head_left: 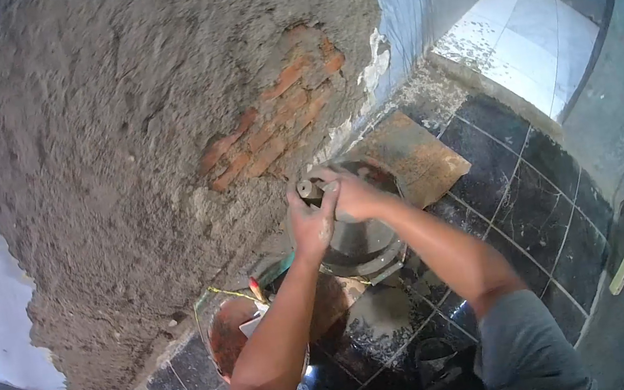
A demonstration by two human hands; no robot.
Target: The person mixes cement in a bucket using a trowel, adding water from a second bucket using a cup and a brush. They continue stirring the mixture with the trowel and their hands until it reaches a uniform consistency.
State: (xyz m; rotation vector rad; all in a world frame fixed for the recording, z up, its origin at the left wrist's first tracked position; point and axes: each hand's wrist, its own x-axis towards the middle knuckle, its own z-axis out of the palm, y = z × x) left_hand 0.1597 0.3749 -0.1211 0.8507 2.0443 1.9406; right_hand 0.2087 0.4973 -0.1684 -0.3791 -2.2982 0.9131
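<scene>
Apparently handling by both hands close to the rough plastered wall [95, 147], above the tiled floor [527, 203]. Reaching forward, forearms converging over the round tub [371, 269]. Cupping left hand [310, 223] and right hand [354, 195] together, grip seemingly clamped on a grey cylindrical piece [309, 189], above the tub's wall-side edge. Next, probably calling for steady pressure.

View: from wearer's head | Facing: forward and down | Range: near, left hand [312, 225] and right hand [355, 193] about mid-frame | Field: wide, dark-edged, covering rough wall [97, 162] and tiled floor [517, 192]
</scene>
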